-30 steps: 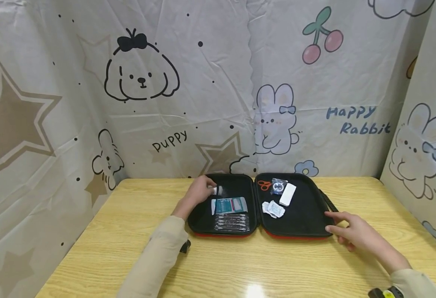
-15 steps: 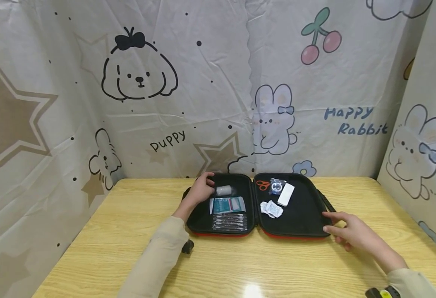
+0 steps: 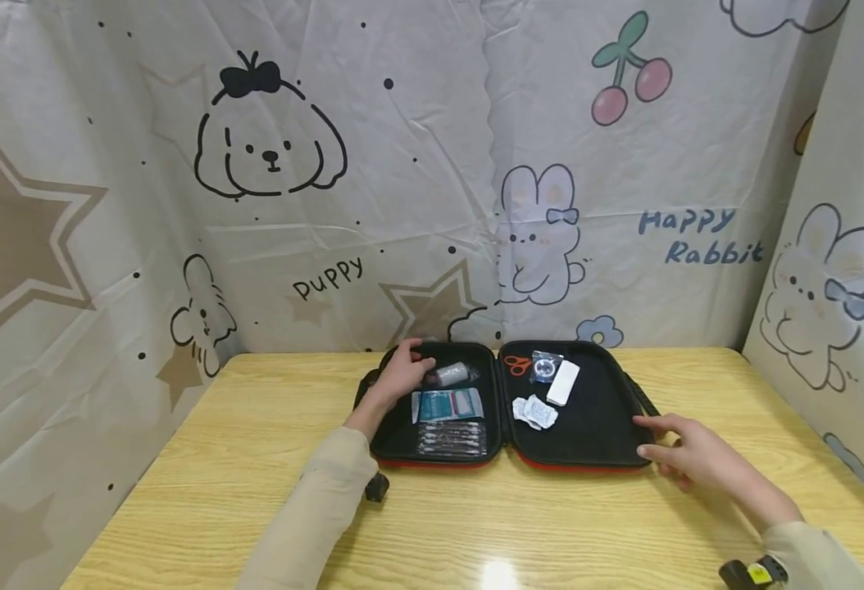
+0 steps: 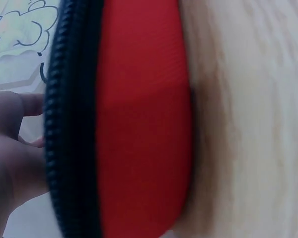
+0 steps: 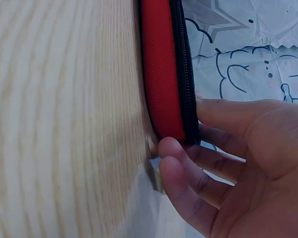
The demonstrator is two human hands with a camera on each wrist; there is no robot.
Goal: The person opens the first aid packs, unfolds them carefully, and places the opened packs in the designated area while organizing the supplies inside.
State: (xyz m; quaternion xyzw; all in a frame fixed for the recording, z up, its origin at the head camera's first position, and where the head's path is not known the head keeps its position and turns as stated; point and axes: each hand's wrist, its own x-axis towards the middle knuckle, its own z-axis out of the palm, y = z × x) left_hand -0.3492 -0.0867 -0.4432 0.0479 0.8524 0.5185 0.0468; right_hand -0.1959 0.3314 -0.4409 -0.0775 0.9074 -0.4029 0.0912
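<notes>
An opened first-aid case (image 3: pixel 609 442), black inside with a red shell and black zip, lies flat on the table. My left hand (image 3: pixel 397 378) reaches over its left half, thumb beside a white wrapped bandage roll (image 3: pixel 452 374); whether they touch is unclear. Below the roll are a teal packet (image 3: pixel 447 405) and a row of swabs (image 3: pixel 452 439). My right hand (image 3: pixel 690 447) holds the right half's outer edge between thumb and fingers. That half contains orange-handled scissors (image 3: pixel 517 365), a bagged tape roll (image 3: pixel 546 368), a white folded pack (image 3: pixel 563 383) and small white packets (image 3: pixel 535 412).
The wooden table (image 3: pixel 432 524) runs toward me in front of the case. A printed cloth (image 3: pixel 417 164) hangs behind and along both sides. A black strap (image 3: pixel 644 397) comes off the case's right side.
My left hand has come off the bandage roll and shifted slightly; the roll now lies tilted and farther right. My right hand stays at the case edge. The head view has panned slightly.
</notes>
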